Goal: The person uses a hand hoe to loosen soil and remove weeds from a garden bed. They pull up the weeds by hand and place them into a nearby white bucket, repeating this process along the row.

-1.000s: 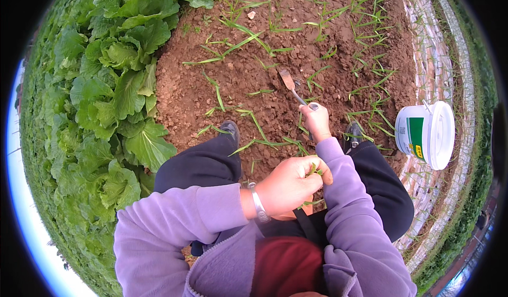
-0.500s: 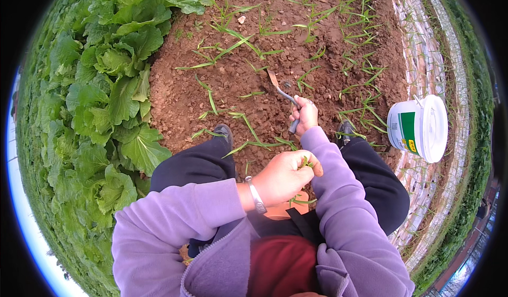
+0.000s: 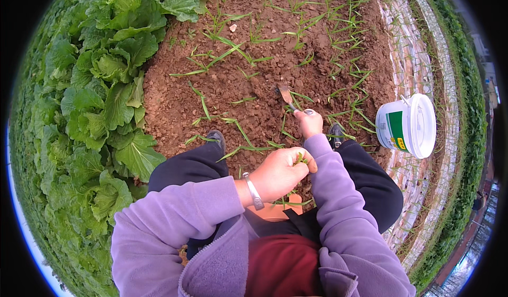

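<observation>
My right hand [image 3: 309, 123] is wrapped round the handle of a small garden trowel [image 3: 286, 94] with a narrow, rust-brown blade. The blade's tip meets the brown soil [image 3: 211, 98] beside a small dark hollow, close to green seedlings [image 3: 301, 96]. Nearer to me, my left hand [image 3: 280, 172] is closed, with bits of green plant [image 3: 300, 159] poking out between thumb and fingers. It sits in front of my right forearm, and most of what it holds is hidden in the palm.
Thin-leaved seedlings [image 3: 246, 53] stand in loose rows across the bed. Broad leafy greens [image 3: 114, 106] border it on the left. A white lidded bucket [image 3: 407, 125] rests at right near plastic-covered strips [image 3: 410, 43]. Between my knees is something orange [image 3: 278, 211].
My right hand has turned the trowel, its blade coming nearer and to the right, down at the soil. My left hand keeps hold of the green bits, almost still. The view has shifted slightly.
</observation>
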A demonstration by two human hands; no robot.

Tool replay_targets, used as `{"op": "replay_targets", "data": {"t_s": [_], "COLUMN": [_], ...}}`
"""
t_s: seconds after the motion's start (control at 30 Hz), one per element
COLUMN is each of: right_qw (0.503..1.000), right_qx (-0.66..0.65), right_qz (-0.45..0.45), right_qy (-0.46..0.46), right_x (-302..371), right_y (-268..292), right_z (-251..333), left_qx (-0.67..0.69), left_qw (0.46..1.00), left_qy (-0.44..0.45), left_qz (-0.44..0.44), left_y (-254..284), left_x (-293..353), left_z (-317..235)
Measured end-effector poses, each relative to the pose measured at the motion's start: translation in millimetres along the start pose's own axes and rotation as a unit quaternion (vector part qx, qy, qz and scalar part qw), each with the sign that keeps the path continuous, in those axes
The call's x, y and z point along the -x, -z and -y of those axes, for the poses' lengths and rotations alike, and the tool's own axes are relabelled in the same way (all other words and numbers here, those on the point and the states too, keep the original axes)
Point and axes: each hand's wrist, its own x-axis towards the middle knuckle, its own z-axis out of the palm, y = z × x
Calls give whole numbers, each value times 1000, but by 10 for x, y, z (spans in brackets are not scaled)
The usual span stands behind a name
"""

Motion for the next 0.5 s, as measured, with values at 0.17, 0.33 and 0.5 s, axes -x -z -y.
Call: {"op": "replay_targets", "data": {"t_s": [0.17,0.33,0.5], "right_qw": [998,950,993], "right_qx": [42,286,68], "right_qz": [0,-6,-13], "right_qy": [39,127,94], "right_x": [-80,-38,-10], "right_y": [-61,-237,84], "right_z": [-7,73,91], "left_qx": [12,11,1], "left_qw": [999,1000,1000], "left_qy": [-35,-17,-3], "left_qz": [-12,-5,-4], "left_y": [-48,-57,-39], "left_x": [-19,-35,-6], "left_z": [63,42,-34]}}
